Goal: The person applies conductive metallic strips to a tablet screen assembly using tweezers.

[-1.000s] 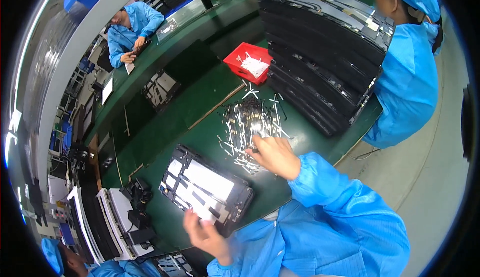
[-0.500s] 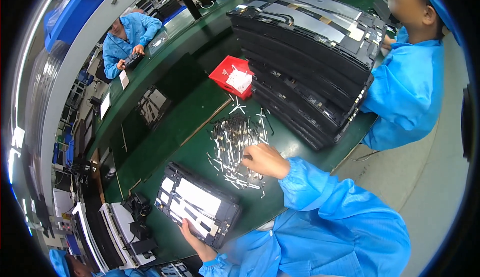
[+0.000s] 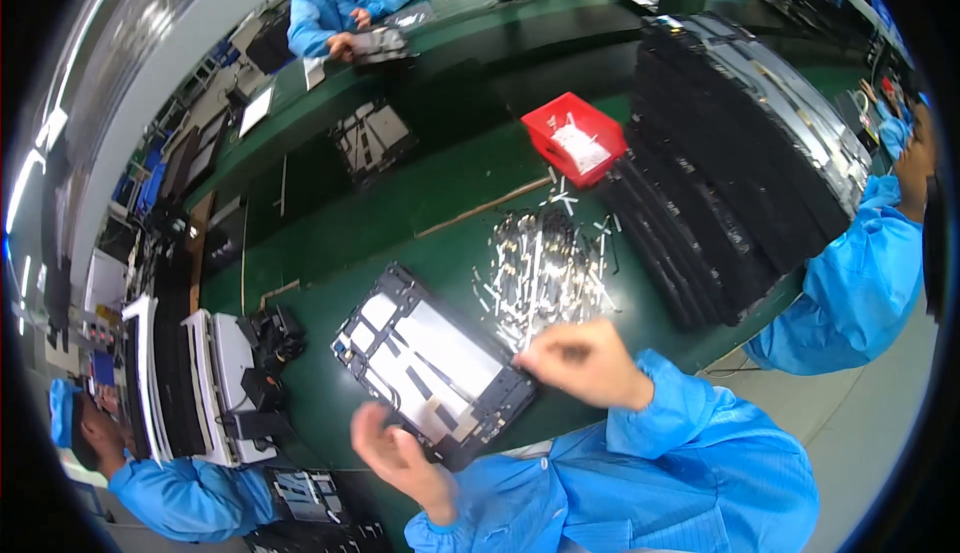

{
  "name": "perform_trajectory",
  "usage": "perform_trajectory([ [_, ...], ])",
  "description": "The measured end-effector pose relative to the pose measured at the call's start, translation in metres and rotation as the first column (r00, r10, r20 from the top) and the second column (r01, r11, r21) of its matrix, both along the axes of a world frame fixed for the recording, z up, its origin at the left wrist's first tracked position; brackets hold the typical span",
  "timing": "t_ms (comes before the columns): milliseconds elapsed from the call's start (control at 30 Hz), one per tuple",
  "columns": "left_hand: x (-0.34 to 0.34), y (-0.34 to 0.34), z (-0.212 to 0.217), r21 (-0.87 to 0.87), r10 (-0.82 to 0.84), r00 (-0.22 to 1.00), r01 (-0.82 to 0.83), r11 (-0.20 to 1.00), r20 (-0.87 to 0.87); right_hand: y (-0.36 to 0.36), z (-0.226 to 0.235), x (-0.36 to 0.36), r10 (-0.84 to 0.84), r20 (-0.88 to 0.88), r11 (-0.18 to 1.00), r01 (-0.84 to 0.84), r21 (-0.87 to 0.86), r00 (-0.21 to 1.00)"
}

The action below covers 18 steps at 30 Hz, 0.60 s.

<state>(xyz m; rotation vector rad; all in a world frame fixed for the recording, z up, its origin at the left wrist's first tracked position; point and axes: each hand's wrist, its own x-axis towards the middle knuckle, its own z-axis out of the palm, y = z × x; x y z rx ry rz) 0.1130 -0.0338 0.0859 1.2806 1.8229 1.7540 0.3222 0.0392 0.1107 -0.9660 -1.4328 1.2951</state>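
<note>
An opened tablet-like device (image 3: 430, 353) lies on the green bench in front of me, with white panels in a black frame. At its near left side is my left hand (image 3: 405, 458), slightly blurred, fingers apart and holding nothing. My right hand (image 3: 590, 361) is over the device's right edge, thumb and fingertips pinched together; anything between them is too small to make out. Just beyond that hand spreads a loose pile of small black, white and metallic strips (image 3: 545, 268).
Behind the pile stands a red bin (image 3: 575, 138) holding white pieces. A tall stack of black device frames (image 3: 720, 173) rises at the right, beside a co-worker (image 3: 860, 273). Another device (image 3: 372, 140) lies farther off. Black adapters (image 3: 268, 348) sit at the left.
My right hand has left the strip pile and come to the device's right edge. My left hand has let go of the device. The view has swung left.
</note>
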Motion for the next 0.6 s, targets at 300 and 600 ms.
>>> perform_trajectory([
  [300, -0.012, -0.033, 0.009, -0.089, -0.484, 0.740, 0.584, 0.807, 0.466, -0.040, -0.003, -0.061, 0.235, 0.036, 0.950, -0.237, 0.205, 0.971],
  [600, -0.044, -0.024, 0.003, 0.087, -0.446, 0.116, 0.908, 0.410, 0.887, -0.045, -0.015, -0.067, 0.352, -0.100, 0.924, -0.363, -0.122, 0.931],
])
